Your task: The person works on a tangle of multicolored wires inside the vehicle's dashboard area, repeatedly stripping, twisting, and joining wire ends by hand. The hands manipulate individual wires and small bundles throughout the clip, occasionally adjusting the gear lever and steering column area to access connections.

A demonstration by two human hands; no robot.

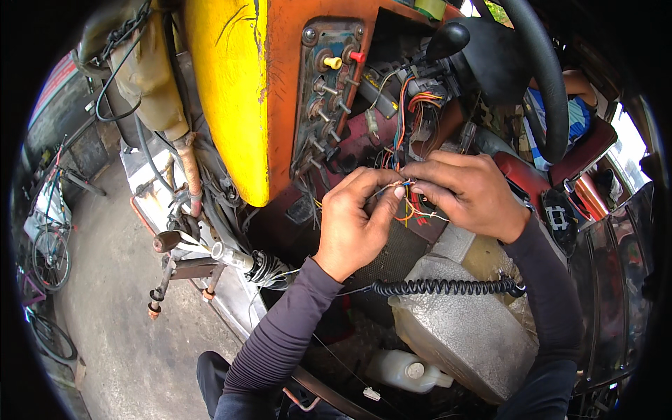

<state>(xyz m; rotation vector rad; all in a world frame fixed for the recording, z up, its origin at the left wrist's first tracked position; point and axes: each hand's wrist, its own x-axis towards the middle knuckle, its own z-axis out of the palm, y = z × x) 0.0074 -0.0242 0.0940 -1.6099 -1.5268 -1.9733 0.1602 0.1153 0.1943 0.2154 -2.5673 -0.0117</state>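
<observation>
Both hands meet below a dash, at a bundle of thin coloured wires point(413, 210) hanging from the steering column. My left hand point(357, 217) pinches bare-looking wire ends between thumb and forefinger. From the other side, my right hand point(465, 189) closes its thumb and fingers on the same wires, a little to the right. Red, orange, yellow and white strands dangle beneath the fingertips. More wires point(423, 98) run up toward the column, where a white connector point(372, 124) hangs loose. Exactly which strands each hand grips is too small to tell.
A switch panel point(327, 98) with toggles stands left of the wires, beside a yellow panel point(231, 98). The black steering wheel point(549, 77) is at upper right. A coiled black cord point(448, 286) crosses below my hands over a silvery cover point(462, 322). A white jug point(409, 371) lies near.
</observation>
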